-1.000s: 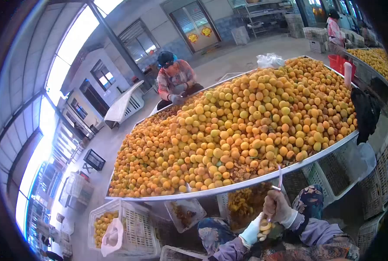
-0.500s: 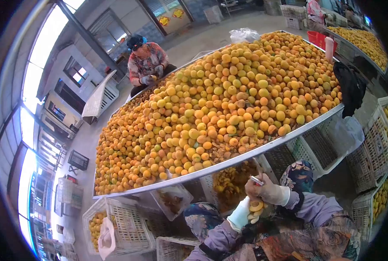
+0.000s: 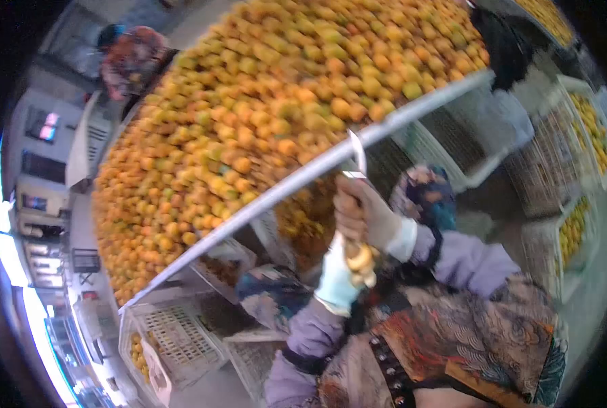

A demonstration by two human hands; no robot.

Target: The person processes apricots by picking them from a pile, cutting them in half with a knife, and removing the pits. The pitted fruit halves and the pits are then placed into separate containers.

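My right hand (image 3: 366, 209) is closed in a fist round a knife (image 3: 358, 155), whose curved blade points up toward the table edge. Just below and left of it is my left hand (image 3: 339, 277) in a pale glove, its fingers partly hidden and blurred. Cut apricot halves (image 3: 361, 262) are held at the left hand, close under the right one. Beyond both hands, a large heap of apricots (image 3: 269, 109) covers the sloping table (image 3: 276, 193). Orange cut apricot pieces (image 3: 307, 221) lie in a crate under the table edge, near my hands.
A white plastic crate (image 3: 171, 333) holding some apricots stands at lower left. Crates (image 3: 548, 160) with more fruit are stacked at right. A black cloth (image 3: 504, 47) hangs at the table's right corner. Across the heap sits another person (image 3: 133, 61).
The view has tilted and shifted, and is now blurred. The knife blade has swung up above my right fist. Both hands remain close together with the apricot halves.
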